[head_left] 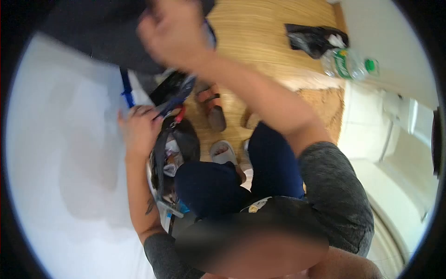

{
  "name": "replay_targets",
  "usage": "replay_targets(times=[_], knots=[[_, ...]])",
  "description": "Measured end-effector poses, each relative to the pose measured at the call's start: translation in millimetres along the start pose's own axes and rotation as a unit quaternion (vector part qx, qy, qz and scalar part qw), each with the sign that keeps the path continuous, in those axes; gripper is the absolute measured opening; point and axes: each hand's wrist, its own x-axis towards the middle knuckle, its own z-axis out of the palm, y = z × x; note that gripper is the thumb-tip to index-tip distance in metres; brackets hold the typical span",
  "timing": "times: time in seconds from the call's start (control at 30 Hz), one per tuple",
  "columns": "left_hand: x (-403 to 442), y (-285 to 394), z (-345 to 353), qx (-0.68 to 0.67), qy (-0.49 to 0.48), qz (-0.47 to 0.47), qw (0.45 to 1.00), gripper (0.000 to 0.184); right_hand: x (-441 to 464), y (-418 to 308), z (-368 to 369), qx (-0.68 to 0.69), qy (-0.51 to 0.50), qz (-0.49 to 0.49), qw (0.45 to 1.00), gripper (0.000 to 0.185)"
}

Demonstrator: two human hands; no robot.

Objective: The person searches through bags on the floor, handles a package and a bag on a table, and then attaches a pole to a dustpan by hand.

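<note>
Off to my right, on the light wood-look floor [258, 25], a clear plastic bottle [350, 65] with a green cap [370, 65] and green label [343, 63] lies on its side, just beside a crumpled black plastic bag [306, 39] bearing a scrap of white [335, 40]. Nearer me, a tan mat [327, 109], partly hidden, borders pale tiles [364, 106]; a brown strapped sandal [215, 114] sits ahead of me, and a white wall [390, 32] rises past the bottle.

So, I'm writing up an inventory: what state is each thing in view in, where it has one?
Dark bag: open, contents showing.
Large dark item: partly out of frame, state unclear.
Left hand: grip unclear.
Right hand: blurred, grip unclear.
White slipper: worn.
Bottle: capped.
Black plastic: crumpled.
Brown mat: spread out.
</note>
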Motion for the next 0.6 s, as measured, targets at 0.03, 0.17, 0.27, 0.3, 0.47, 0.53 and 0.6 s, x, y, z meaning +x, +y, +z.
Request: replay_targets(times=[0.03,0.17,0.27,0.3,0.47,0.53,0.6], knots=[[-3,-7,1,-0.002,0.004,-0.011,1.0,0.014,-21,4,21,0.017,-0.001,0.029,0.999,0.03],[-8,-26,5,-0.011,-0.005,-0.024,1.0,0.017,-102,22,45,0.043,-0.217,0.066,0.973,0.036],[-12,-30,13,-0.053,0.02,0.0,0.998,0.017,-108,33,31,-0.087,-0.409,0.041,0.907,0.038],[-13,-30,15,-0.076,0.047,0.018,0.996,0.017,-105,42,28,-0.137,-0.495,0.045,0.857,0.038],[-13,-14,14,-0.096,0.174,0.066,0.978,0.015,-79,103,62,-0.388,-0.573,0.021,0.721,0.023],[-11,-9,3,-0.098,0.213,0.09,0.968,0.011,-67,107,73,-0.414,-0.553,0.078,0.719,0.022],[-12,-10,1,-0.106,0.203,0.08,0.97,0.011,-77,115,84,-0.377,-0.596,0.047,0.707,0.024]])
